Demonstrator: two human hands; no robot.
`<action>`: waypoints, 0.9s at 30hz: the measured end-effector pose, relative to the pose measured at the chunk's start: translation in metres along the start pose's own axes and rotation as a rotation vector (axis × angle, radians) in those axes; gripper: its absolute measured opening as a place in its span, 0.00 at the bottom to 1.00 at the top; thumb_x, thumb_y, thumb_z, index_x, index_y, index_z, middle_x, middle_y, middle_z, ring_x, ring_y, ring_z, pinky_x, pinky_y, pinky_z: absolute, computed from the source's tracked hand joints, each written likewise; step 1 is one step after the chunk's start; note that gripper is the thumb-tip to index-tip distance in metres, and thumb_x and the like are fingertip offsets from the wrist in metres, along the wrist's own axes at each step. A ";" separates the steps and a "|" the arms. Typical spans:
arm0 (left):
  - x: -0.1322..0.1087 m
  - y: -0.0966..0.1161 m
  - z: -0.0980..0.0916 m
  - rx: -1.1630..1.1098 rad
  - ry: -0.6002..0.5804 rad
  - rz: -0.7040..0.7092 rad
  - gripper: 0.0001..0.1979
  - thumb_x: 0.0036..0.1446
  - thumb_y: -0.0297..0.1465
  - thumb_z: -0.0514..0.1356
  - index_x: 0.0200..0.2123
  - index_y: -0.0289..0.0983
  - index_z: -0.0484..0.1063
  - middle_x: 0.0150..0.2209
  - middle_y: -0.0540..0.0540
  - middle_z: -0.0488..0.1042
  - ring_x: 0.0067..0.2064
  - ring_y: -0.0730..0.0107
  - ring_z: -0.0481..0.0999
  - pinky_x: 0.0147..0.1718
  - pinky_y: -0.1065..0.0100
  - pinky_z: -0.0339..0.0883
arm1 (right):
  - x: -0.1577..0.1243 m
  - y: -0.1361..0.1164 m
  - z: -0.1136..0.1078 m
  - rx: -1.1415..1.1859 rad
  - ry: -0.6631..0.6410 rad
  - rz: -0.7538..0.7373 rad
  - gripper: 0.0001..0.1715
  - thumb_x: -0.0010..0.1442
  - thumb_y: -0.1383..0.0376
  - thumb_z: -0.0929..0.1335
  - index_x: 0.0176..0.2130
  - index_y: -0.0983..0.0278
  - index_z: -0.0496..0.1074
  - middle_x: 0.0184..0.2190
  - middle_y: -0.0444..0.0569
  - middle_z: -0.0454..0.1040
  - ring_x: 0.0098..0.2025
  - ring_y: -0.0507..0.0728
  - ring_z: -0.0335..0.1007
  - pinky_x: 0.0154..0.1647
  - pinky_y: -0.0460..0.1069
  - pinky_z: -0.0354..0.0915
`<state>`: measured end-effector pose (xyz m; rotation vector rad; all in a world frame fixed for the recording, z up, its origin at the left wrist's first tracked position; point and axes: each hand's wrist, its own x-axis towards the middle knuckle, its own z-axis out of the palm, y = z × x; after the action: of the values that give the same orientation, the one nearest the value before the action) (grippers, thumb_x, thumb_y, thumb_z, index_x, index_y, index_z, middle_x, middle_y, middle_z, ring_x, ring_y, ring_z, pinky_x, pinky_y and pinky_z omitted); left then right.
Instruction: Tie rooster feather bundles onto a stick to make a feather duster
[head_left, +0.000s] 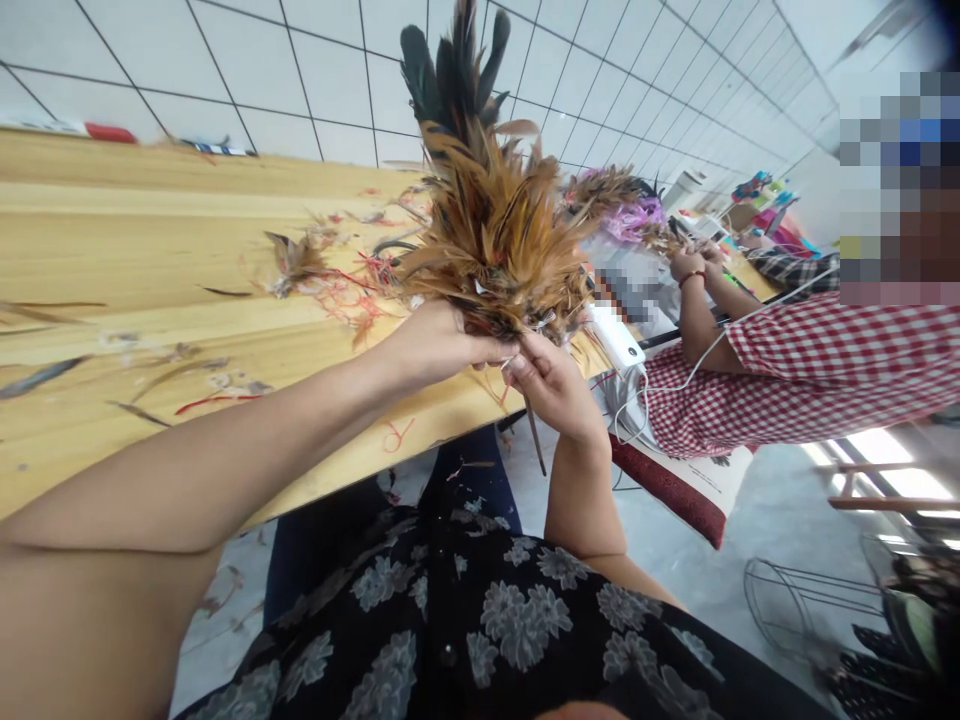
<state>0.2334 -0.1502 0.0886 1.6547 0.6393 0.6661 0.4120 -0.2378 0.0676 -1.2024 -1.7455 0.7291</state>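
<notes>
The brown-and-black feather bundle (499,220) is held upright over the front edge of the wooden tabletop (150,225). The left hand (446,345) grasps the bundle's base; the right hand (559,385) is clenched on the same base, thumb against fingers. One feather shaft (535,435) projects past the tabletop edge. Red string scraps (352,300) and a loose feather clump (296,262) lie on the tabletop.

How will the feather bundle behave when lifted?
The feather bundle is probably light for its bulk: fanned, loosely layered. Tips may flex and ruffle, splaying freely beyond the left hand and right hand. It might shed; stray feathers litter the table.
</notes>
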 end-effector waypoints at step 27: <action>0.014 -0.003 -0.025 0.146 0.169 0.145 0.09 0.54 0.27 0.67 0.40 0.37 0.78 0.33 0.48 0.77 0.39 0.65 0.79 0.41 0.68 0.72 | 0.019 0.004 0.031 0.308 0.481 0.233 0.28 0.61 0.39 0.73 0.31 0.58 0.66 0.32 0.45 0.74 0.32 0.51 0.63 0.32 0.47 0.68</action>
<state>0.2247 -0.1222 0.0904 1.8049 0.7066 0.8893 0.3835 -0.2181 0.0567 -1.2504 -1.0700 0.7382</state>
